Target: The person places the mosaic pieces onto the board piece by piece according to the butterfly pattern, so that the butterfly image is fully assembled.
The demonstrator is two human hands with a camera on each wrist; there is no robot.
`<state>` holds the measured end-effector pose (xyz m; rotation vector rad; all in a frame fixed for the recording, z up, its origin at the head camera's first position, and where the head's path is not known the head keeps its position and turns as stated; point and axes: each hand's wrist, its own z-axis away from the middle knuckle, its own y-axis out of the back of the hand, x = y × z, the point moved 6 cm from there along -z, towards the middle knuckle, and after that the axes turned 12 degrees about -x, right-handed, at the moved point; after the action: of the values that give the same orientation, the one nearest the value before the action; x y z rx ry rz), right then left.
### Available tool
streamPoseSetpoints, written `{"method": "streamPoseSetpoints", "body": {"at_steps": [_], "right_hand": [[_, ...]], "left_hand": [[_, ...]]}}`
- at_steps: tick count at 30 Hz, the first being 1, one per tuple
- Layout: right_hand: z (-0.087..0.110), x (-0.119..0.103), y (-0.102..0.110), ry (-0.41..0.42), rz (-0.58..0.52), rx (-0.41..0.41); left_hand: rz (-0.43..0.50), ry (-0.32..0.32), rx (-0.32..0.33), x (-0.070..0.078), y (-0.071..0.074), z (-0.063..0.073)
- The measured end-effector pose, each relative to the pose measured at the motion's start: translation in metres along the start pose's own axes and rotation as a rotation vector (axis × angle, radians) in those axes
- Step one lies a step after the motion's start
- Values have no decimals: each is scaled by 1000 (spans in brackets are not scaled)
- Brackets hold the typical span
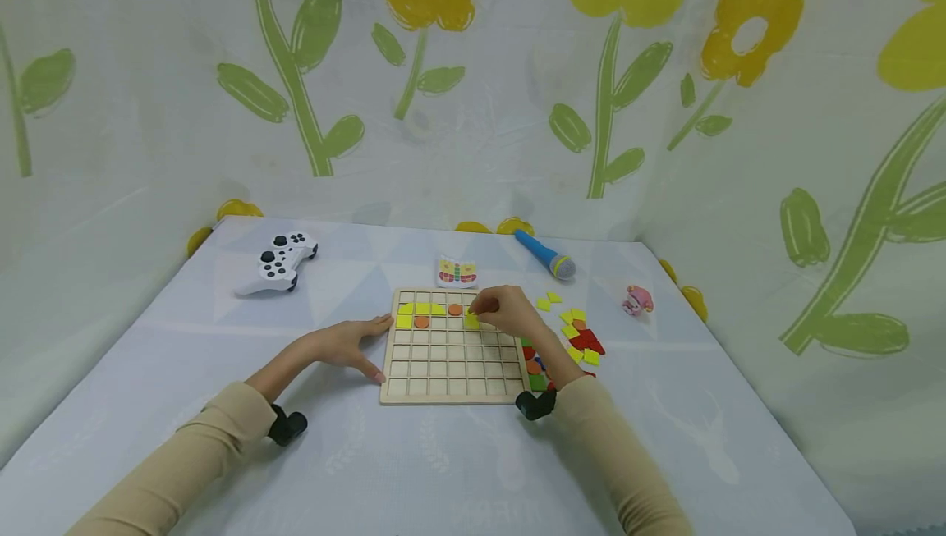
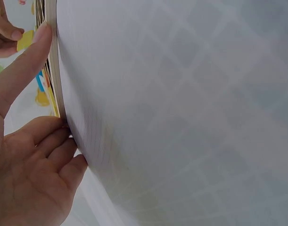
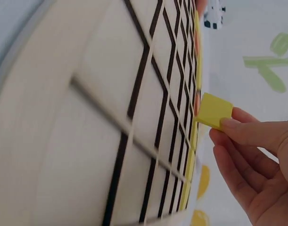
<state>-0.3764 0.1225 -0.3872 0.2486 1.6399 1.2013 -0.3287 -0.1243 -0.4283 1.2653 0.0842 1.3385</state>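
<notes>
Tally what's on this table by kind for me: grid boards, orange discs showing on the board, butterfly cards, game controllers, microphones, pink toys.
Grid board: 1
Orange discs: 2
Butterfly card: 1
Game controller: 1
Microphone: 1
Pink toy: 1
Total: 7

In front of you, your pale patterned worktop [image 1: 414,470] carries a wooden grid board [image 1: 451,399], loose coloured pieces [image 1: 585,341] to its right, a butterfly card [image 1: 456,272], white controller [image 1: 283,263], blue microphone [image 1: 544,254] and pink toy [image 1: 639,300].
</notes>
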Motion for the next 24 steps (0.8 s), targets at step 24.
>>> {"method": "streamPoseSetpoints", "body": {"at_steps": [24], "right_hand": [[-41, -25, -34, -7, 65, -47]], "left_hand": [[14, 1, -1, 1, 0, 0]]}}
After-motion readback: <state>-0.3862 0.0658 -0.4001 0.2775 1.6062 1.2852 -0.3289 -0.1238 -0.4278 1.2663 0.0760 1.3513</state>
